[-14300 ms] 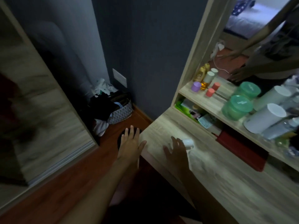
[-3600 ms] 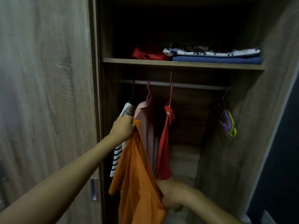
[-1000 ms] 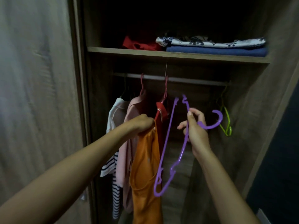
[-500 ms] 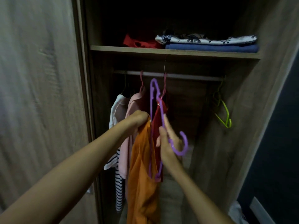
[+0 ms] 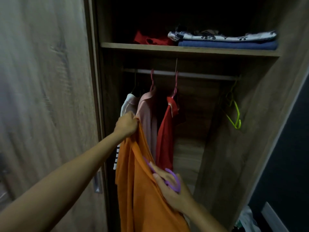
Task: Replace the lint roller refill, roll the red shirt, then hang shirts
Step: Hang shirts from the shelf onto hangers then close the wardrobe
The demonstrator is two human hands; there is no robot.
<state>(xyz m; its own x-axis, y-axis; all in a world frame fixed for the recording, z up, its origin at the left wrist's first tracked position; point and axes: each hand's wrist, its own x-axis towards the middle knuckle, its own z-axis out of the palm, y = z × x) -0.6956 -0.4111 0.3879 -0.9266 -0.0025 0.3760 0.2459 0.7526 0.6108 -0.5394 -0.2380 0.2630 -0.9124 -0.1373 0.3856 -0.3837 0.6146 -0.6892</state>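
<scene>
Mostly hidden purple hanger (image 5: 173,182), under orange shirt (image 5: 142,190), right hand (image 5: 172,190) gripping

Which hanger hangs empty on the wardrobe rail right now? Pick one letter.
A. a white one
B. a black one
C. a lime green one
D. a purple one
C: the lime green hanger hangs bare at the right end of the rail, while the purple hanger is in the right hand against the orange shirt.
</scene>
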